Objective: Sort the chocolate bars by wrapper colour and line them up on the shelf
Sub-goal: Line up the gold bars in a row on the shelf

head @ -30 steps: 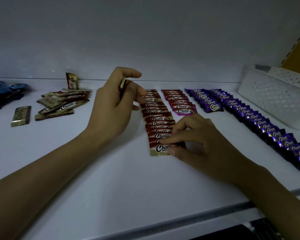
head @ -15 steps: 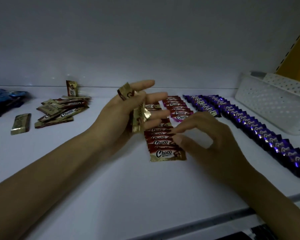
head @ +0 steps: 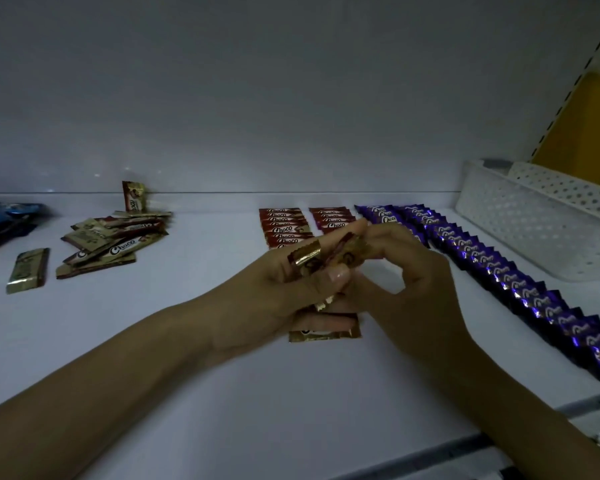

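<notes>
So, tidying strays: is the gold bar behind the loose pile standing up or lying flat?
Standing up: the gold bar is on end at the back wall, its print running vertically, while the loose pile lies flat.

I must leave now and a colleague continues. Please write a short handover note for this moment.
Left hand: grips a few bars.
Right hand: pinches one bar of these, above the red row.
Done: red row, short second row, purple rows to the right.
Left: lay down the held bars; sort the pile and the single bar at far left.
</notes>
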The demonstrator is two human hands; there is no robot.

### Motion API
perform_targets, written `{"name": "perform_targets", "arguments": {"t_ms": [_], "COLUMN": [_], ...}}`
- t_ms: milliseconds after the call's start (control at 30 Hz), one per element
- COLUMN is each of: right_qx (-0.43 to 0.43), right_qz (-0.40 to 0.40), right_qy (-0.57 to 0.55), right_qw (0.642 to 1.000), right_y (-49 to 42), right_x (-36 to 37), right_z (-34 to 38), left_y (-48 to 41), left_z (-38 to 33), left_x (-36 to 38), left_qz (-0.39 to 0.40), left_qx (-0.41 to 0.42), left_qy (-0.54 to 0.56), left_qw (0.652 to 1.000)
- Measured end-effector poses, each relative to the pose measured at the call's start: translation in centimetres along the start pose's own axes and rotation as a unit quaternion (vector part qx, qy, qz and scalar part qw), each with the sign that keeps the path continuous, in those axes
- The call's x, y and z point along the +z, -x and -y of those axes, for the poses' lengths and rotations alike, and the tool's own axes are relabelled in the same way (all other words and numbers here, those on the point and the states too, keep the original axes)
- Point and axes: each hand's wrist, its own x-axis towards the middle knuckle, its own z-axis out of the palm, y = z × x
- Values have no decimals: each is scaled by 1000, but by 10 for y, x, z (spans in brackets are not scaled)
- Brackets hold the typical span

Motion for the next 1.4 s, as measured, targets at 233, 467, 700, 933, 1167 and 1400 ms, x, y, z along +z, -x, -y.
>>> {"name": "perform_targets", "arguments": {"t_ms": [233, 467, 700, 933, 1167, 1400], "right_qx": [44, 15, 29, 103, 1, 3], "right_qz": [-1, 56, 60, 196, 237, 267], "right_qy": [-45, -127, -80, -130, 39, 39], "right_qw": [998, 990, 995, 966, 971, 963], "right_y": [1, -2, 2, 13, 9, 12], "right_x": [-4, -7, -15, -11, -16, -11], "right_z": [-2, 1, -3, -5, -11, -12], "left_y": [1, 0, -3, -1, 0, 1], "left_z": [-1, -5, -12, -16, -20, -20], "left_x": [-6, -6, -13, -21, -20, -22], "left_qz": [-58, -41, -259, -371, -388, -395], "left_qx": [6, -41, 0, 25, 29, 36], "left_qy": [-7, -32, -23, -54, -49, -56], "left_qw": [998, 998, 966, 927, 920, 916]}}
